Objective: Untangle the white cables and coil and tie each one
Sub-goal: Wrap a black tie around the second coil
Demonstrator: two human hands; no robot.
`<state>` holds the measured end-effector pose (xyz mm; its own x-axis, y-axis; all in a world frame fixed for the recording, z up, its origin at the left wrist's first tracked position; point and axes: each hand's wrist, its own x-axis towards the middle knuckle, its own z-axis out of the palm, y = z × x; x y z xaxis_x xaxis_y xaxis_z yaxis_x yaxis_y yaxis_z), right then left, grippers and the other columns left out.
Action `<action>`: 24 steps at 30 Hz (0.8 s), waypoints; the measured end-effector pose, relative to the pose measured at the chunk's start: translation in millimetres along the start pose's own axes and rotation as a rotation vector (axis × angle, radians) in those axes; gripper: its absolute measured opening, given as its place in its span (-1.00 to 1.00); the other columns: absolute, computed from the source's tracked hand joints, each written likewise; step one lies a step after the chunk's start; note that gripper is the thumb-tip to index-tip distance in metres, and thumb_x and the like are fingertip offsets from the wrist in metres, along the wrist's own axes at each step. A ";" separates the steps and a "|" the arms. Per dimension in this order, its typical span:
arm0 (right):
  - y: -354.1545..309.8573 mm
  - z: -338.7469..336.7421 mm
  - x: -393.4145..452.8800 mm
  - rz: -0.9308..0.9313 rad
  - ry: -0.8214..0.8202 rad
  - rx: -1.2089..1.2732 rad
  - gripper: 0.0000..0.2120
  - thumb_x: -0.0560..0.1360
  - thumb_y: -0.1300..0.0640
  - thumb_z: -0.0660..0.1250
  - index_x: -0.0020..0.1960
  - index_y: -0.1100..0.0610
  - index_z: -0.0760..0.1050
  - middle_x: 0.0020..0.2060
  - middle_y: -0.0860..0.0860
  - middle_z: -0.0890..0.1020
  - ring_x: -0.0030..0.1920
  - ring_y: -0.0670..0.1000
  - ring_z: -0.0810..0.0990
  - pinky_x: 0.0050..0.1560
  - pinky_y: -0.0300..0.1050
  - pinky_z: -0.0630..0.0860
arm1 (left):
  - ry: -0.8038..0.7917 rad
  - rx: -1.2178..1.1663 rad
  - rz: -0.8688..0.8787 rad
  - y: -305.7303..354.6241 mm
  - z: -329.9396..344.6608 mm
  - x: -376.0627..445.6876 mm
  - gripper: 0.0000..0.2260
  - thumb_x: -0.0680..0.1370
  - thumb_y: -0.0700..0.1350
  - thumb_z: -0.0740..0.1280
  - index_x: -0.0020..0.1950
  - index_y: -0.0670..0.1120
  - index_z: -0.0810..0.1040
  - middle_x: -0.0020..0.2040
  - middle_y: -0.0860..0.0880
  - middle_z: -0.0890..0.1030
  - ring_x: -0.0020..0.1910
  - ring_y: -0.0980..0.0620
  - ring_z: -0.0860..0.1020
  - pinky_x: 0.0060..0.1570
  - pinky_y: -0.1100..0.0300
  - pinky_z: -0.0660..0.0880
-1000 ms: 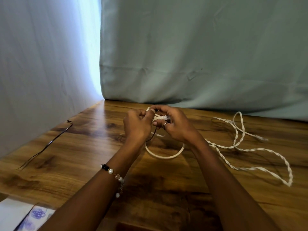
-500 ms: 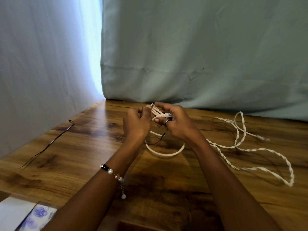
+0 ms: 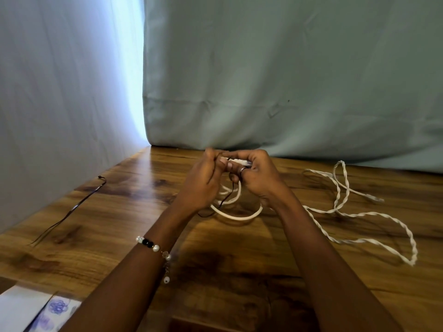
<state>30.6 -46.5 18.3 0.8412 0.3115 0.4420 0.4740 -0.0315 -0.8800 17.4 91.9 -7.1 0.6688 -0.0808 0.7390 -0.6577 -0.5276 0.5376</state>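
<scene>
Both hands are raised together above the far middle of the table (image 3: 239,271). The left hand (image 3: 203,180) is seen from the back, its fingers curled inward toward the right hand; the fingertips are blurred, so what exactly is pinched cannot be told, though a thin black tie (image 3: 229,195) hangs down just beside it. The right hand (image 3: 257,174), with a ring (image 3: 242,170) on one finger, is curled round the top of a white coil (image 3: 237,213), and a white plug end is held between its thumb and fingers near the knuckles. The coil's loops hang below the two hands, and the lowest loop is seen close to the wood; whether it touches cannot be told. The black tie trails down across the loops, its lower end lying near the left wrist.

A second, twisted cable (image 3: 359,216) is spread loosely on the table to the right, well apart from the hands, in several open loops, with one free end pointing right.

A bead bracelet (image 3: 154,249) is worn on the left wrist. Another black tie (image 3: 72,209) lies stretched along the table's left side, near the curtain (image 3: 287,68). Printed paper (image 3: 36,312) is seen at the lower left corner.
</scene>
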 end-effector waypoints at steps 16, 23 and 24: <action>-6.4 10.4 -1.4 0.052 0.097 0.132 -0.82 0.52 0.35 0.32 0.11 0.24 0.52 -0.23 0.07 0.60 -0.46 -0.10 0.44 -0.41 -0.28 0.47 | 0.156 0.027 -0.065 -4.2 0.9 -3.5 -0.89 0.65 -0.04 0.15 -0.01 -0.06 0.34 -0.29 0.15 0.50 -0.35 0.17 0.49 -0.33 0.15 0.36; -8.0 14.5 -1.5 0.111 0.092 0.205 -0.87 0.50 0.36 0.35 0.04 0.27 0.56 -0.34 0.05 0.60 -0.46 -0.07 0.48 -0.43 -0.24 0.47 | 0.233 0.067 -0.119 -0.2 -1.6 -2.5 -0.82 0.63 -0.07 0.22 0.02 -0.13 0.55 -0.23 0.02 0.57 -0.26 0.06 0.54 -0.34 0.25 0.36; -9.0 13.4 -1.9 0.118 0.096 0.193 -0.90 0.49 0.35 0.35 0.00 0.26 0.57 -0.38 0.04 0.60 -0.46 -0.07 0.48 -0.43 -0.24 0.48 | 0.228 0.092 -0.107 -0.1 -1.8 -2.4 -0.80 0.63 -0.08 0.21 -0.01 -0.15 0.58 -0.26 0.03 0.54 -0.29 0.08 0.51 -0.37 0.31 0.31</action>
<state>21.2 -34.2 23.1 0.9130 0.2241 0.3408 0.3204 0.1230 -0.9393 15.3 93.7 -8.2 0.6307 0.1669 0.7579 -0.5464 -0.5980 0.5864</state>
